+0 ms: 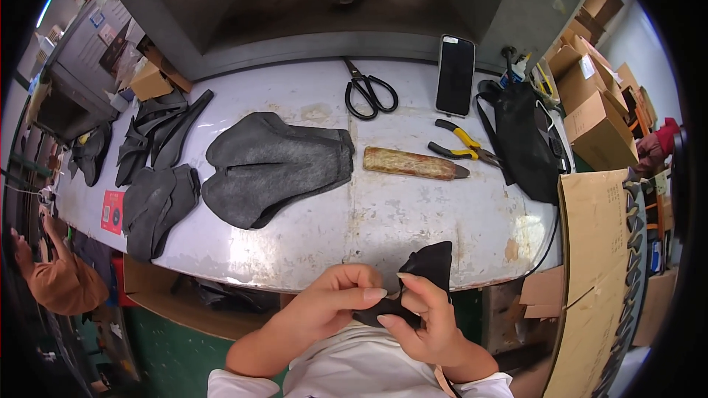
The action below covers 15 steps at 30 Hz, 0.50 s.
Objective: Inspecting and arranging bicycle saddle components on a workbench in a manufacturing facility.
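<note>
Close to my body, at the table's front edge, both hands pinch a small black leather-like piece (pixel 434 262). My left hand (pixel 332 301) is closed, thumb against bent forefinger, at the piece's left side. My right hand (pixel 430 318) grips it from the right with thumb and fingers. One corner of the piece points up past my right fingers; its lower part is partly hidden by the hands. Beyond them lie a stack of dark grey cut pieces (pixel 276 166) and a knife with a worn, wrapped handle (pixel 409 163).
Black-handled scissors (pixel 369 96), a phone (pixel 456 74), yellow-black pliers (pixel 464 144) and a black bag (pixel 523 140) lie on the white table (pixel 310 254). More dark pieces (pixel 158 206) sit left, near a red card (pixel 112 211). A grey metal box (pixel 317 48) stands behind; cardboard (pixel 597 250) borders the right.
</note>
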Tool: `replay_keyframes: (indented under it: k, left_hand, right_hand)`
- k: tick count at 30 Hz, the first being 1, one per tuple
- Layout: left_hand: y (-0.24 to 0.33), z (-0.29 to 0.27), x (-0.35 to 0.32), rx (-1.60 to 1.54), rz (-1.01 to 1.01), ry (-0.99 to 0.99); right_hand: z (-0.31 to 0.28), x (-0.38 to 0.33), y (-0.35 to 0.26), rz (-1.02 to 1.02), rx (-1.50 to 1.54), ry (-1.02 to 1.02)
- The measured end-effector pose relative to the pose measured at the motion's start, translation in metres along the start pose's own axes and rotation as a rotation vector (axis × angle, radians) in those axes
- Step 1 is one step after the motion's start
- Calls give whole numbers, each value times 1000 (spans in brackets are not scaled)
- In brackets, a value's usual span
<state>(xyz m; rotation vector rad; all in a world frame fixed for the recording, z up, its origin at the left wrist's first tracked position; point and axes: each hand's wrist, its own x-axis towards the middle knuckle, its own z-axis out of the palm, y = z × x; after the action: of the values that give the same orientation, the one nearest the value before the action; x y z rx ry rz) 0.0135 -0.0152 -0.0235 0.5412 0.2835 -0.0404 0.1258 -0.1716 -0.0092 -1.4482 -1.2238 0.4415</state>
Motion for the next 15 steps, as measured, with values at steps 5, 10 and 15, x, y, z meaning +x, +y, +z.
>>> replay_keyframes:
  k: [5, 10, 15]
  left_hand:
    - [-1, 3, -2, -31, -25, 28]
    - [5, 10, -9, 524, 292, 170]
    - [10, 19, -6, 1485, 913, 127]
  right_hand:
    - [1, 0, 5, -103, -15, 48]
    - [-8, 7, -4, -3, -53, 8]
    - [-3, -4, 0, 50, 36, 83]
